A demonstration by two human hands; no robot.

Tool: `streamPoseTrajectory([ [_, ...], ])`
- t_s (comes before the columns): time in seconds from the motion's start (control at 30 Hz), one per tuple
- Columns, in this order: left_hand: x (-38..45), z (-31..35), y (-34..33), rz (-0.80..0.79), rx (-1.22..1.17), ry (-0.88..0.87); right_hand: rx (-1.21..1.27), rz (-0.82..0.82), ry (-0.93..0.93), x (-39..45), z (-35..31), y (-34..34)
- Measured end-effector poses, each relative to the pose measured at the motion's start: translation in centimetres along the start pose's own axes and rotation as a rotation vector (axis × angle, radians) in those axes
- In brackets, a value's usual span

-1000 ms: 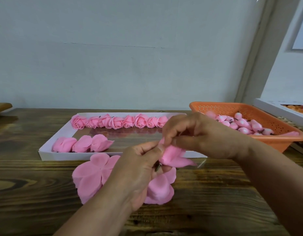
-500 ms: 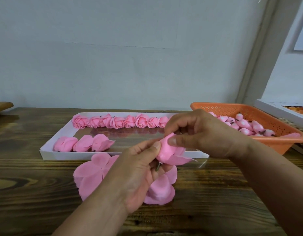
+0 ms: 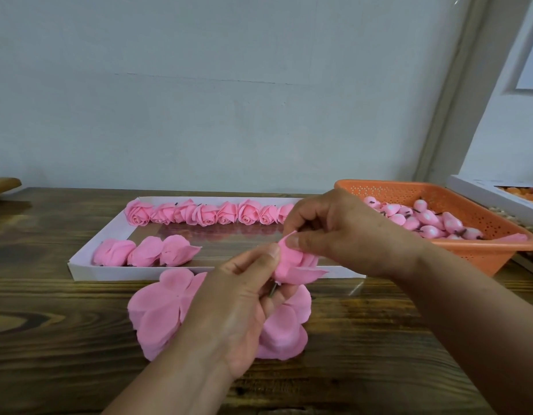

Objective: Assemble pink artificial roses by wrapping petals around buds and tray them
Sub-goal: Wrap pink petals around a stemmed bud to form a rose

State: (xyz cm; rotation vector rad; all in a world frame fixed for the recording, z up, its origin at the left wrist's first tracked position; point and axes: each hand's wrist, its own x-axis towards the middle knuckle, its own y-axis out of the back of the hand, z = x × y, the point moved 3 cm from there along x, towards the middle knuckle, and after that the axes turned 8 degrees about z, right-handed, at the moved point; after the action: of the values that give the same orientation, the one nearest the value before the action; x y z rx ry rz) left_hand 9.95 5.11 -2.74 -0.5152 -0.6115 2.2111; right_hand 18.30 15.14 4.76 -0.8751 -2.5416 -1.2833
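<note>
A half-wrapped pink rose (image 3: 292, 265) is held above the table's near middle. My left hand (image 3: 244, 298) grips it from below, thumb against its side, with its short dark stem poking out between the fingers. My right hand (image 3: 334, 232) pinches a petal at the rose's top from the right. Under my hands lies a pile of flat pink petal sheets (image 3: 160, 310). Behind them the white tray (image 3: 79, 271) holds a back row of several finished roses (image 3: 205, 212) and three more roses (image 3: 145, 251) at its front left.
An orange perforated basket (image 3: 474, 256) with several pink buds (image 3: 423, 218) stands at the right. A white box (image 3: 486, 193) sits beyond it at the far right edge. A wall runs close behind the dark wooden table (image 3: 49, 339).
The rose has been turned a little in my hands and my right hand's fingers have shifted along the top petal. The tray, basket and petal pile have stayed put.
</note>
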Motion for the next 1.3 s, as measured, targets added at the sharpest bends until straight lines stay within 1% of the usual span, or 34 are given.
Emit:
streamPoseTrajectory([
  [0.1, -0.2, 0.1, 0.0, -0.045, -0.034, 0.083, 0.004, -0.005, 0.015, -0.2, 0.2, -0.1],
  [0.17, -0.2, 0.1, 0.0, -0.055, -0.082, 0.141, 0.073, 0.046, 0.042, -0.5, 0.5, 0.2],
  [0.2, -0.2, 0.1, -0.1, -0.062, -0.108, 0.171, 0.167, 0.101, 0.048, -0.8, 0.8, 0.5],
  [0.27, -0.2, 0.1, 0.0, -0.061, -0.161, 0.222, 0.438, 0.228, 0.042, -1.7, 1.6, 1.5],
  [0.3, -0.3, 0.1, 0.1, -0.056, -0.180, 0.240, 0.551, 0.261, 0.044, -2.2, 2.0, 1.8],
  [0.33, -0.3, 0.1, 0.2, -0.055, -0.190, 0.251, 0.592, 0.269, 0.062, -2.9, 2.3, 1.9],
  [0.4, -0.3, 0.1, 0.3, -0.066, -0.189, 0.261, 0.526, 0.205, 0.126, -4.0, 2.4, 1.5],
  [0.47, -0.3, 0.0, 0.3, -0.073, -0.183, 0.268, 0.366, 0.124, 0.175, -4.7, 2.1, 1.0],
  [0.53, -0.3, 0.0, 0.2, -0.069, -0.185, 0.278, 0.170, 0.127, 0.205, -5.1, 1.8, 0.8],
  [0.6, -0.4, -0.1, 0.1, -0.059, -0.193, 0.295, 0.049, 0.160, 0.211, -5.1, 1.5, 0.7],
  [0.67, -0.5, -0.1, 0.0, -0.055, -0.202, 0.298, 0.020, 0.165, 0.223, -5.1, 1.0, 0.6],
  [0.77, -0.6, -0.1, -0.3, -0.029, -0.210, 0.255, 0.014, 0.204, 0.228, -5.0, 0.3, 0.0],
  [0.9, -0.8, -0.1, -0.3, -0.003, -0.247, 0.206, 0.026, 0.283, 0.183, -5.2, 0.1, -0.6],
  [0.97, -0.9, 0.0, -0.2, 0.003, -0.259, 0.183, 0.014, 0.295, 0.161, -5.3, 0.2, -0.5],
  [1.1, -1.2, 0.3, -0.2, -0.020, -0.249, 0.151, -0.038, 0.255, 0.165, -5.3, 0.2, -0.6],
  [1.23, -1.5, 0.5, -0.4, -0.054, -0.257, 0.135, -0.054, 0.321, 0.216, -5.1, -0.3, -0.4],
  [1.3, -1.6, 0.5, -0.5, -0.062, -0.261, 0.126, -0.047, 0.322, 0.232, -5.0, -0.5, -0.4],
])
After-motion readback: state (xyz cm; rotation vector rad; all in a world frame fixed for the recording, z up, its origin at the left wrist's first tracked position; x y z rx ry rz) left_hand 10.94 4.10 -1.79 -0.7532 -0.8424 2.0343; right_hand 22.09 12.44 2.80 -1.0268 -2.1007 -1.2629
